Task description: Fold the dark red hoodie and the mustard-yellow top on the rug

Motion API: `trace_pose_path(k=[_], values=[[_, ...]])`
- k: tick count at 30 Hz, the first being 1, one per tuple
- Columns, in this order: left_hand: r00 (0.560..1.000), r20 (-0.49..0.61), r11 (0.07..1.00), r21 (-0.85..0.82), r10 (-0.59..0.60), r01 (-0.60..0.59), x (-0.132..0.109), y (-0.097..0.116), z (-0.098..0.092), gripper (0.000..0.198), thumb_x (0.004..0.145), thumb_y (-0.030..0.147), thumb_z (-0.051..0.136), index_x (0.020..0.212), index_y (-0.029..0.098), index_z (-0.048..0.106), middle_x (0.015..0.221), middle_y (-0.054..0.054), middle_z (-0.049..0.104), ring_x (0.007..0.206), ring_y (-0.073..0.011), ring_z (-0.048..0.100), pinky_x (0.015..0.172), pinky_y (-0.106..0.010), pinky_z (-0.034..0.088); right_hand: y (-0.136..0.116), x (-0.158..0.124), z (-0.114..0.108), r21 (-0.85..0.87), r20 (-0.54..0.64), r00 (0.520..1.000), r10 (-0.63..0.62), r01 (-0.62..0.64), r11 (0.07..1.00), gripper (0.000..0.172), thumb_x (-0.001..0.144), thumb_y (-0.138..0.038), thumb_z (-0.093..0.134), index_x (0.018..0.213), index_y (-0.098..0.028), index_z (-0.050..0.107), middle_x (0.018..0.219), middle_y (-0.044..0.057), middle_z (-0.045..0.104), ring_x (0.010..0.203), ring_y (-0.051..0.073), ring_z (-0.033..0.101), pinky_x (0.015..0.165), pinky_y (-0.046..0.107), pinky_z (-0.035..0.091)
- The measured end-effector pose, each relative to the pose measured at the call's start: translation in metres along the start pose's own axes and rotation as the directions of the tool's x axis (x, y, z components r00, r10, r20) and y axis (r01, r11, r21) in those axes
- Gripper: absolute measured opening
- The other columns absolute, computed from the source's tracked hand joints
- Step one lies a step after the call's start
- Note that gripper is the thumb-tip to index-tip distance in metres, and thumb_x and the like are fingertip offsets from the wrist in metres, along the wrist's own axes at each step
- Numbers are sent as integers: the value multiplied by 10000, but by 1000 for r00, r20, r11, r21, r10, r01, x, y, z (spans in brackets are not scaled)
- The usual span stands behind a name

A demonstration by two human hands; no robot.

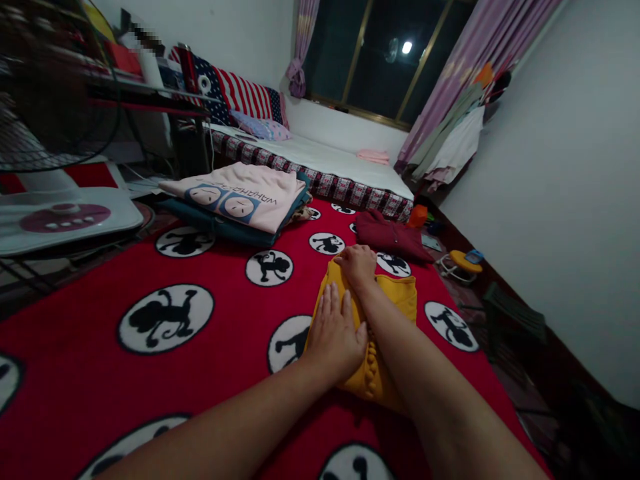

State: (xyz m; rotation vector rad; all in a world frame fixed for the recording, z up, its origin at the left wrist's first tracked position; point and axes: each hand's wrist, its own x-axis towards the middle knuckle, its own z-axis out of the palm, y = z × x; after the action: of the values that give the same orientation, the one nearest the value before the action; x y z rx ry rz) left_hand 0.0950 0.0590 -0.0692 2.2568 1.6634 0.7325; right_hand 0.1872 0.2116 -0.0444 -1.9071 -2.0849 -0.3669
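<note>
A yellow garment (pixel 400 297) lies folded on a red blanket (pixel 230 300) patterned with white circles and black figures. Round yellow buttons or beads run down its front part. My left hand (pixel 336 330) rests flat on the garment's left side, fingers spread and pointing away from me. Farther up, my right hand (pixel 357 263) touches the garment's far left corner with its fingers bent down; what the fingertips hold, if anything, is hidden. My right forearm crosses over the garment.
Folded pink and teal clothes (pixel 250 193) are stacked at the blanket's far left. A dark red garment (pixel 390 237) lies beyond the yellow one. A fan (pixel 55 93) stands at left, a yellow stool (pixel 465 261) at right, and a second bed (pixel 330 157) under the window.
</note>
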Motion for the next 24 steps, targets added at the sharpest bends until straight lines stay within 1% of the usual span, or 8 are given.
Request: trace_pose_path(k=[4, 6, 10, 13, 16, 19, 21, 24], values=[[1000, -13, 999, 29, 20, -20, 1, -2, 0, 672, 888, 412, 415, 1415, -2, 361, 1518, -247, 255, 1423, -367, 183, 1141, -493, 234, -5, -1, -4, -49, 81, 995, 56, -52, 997, 317, 878, -459, 559, 991, -192, 689, 1057, 119, 672, 1034, 266, 511, 881, 385, 328], [999, -29, 999, 35, 28, -27, 1, -3, 1, 669, 891, 427, 409, 1410, 6, 374, 1514, -239, 273, 1419, -364, 203, 1135, -494, 243, -4, -8, -13, -16, 68, 996, 56, -55, 998, 328, 884, -457, 544, 1012, -187, 678, 1090, 123, 660, 1042, 268, 517, 891, 384, 334], [999, -29, 999, 28, 36, -35, 0, -3, 0, 681, 897, 450, 416, 1412, 6, 374, 1512, -249, 268, 1415, -358, 220, 1136, -483, 245, 15, -42, -39, 143, -135, 991, -12, 31, 989, 284, 882, -352, 536, 1097, -191, 630, 1207, 93, 602, 1100, 230, 507, 961, 337, 324], [998, -43, 999, 10, 41, -40, 0, -3, 1, 670, 897, 454, 425, 1411, 25, 385, 1511, -238, 282, 1412, -353, 234, 1134, -491, 244, 42, -80, -52, 237, -226, 971, 74, -19, 971, 300, 885, -294, 488, 1143, -173, 581, 1227, 105, 578, 1138, 221, 493, 986, 326, 332], [997, -67, 999, -26, 42, -44, 1, -5, 1, 653, 898, 460, 432, 1400, 43, 405, 1505, -228, 304, 1406, -350, 250, 1128, -497, 249, 67, -117, -57, 254, -165, 963, 212, -166, 953, 390, 851, -312, 513, 1200, -139, 527, 1195, 136, 580, 1116, 250, 510, 959, 351, 372], [997, -68, 999, -32, 38, -41, 3, -9, -6, 610, 894, 458, 449, 1363, 67, 459, 1503, -213, 317, 1399, -338, 268, 1117, -479, 271, 82, -144, -59, 191, -65, 952, 300, -283, 940, 480, 828, -375, 551, 1228, -113, 507, 1187, 166, 581, 1129, 282, 512, 955, 372, 381], [996, -83, 999, 21, 32, -30, 2, -12, -18, 545, 891, 440, 459, 1313, 99, 510, 1488, -200, 347, 1365, -338, 326, 1079, -473, 322, 83, -154, -64, 147, -26, 937, 347, -340, 929, 509, 836, -421, 545, 1237, -112, 505, 1202, 178, 580, 1152, 296, 509, 954, 376, 383], [997, -76, 990, 139, -19, 29, -1, -19, -43, 475, 877, 394, 482, 1267, 127, 533, 1287, -192, 557, 1179, -328, 528, 954, -444, 428, 79, -161, -75, 124, 74, 904, 420, -426, 896, 576, 856, -490, 508, 1289, -112, 466, 1186, 173, 609, 1104, 305, 565, 893, 376, 420]])
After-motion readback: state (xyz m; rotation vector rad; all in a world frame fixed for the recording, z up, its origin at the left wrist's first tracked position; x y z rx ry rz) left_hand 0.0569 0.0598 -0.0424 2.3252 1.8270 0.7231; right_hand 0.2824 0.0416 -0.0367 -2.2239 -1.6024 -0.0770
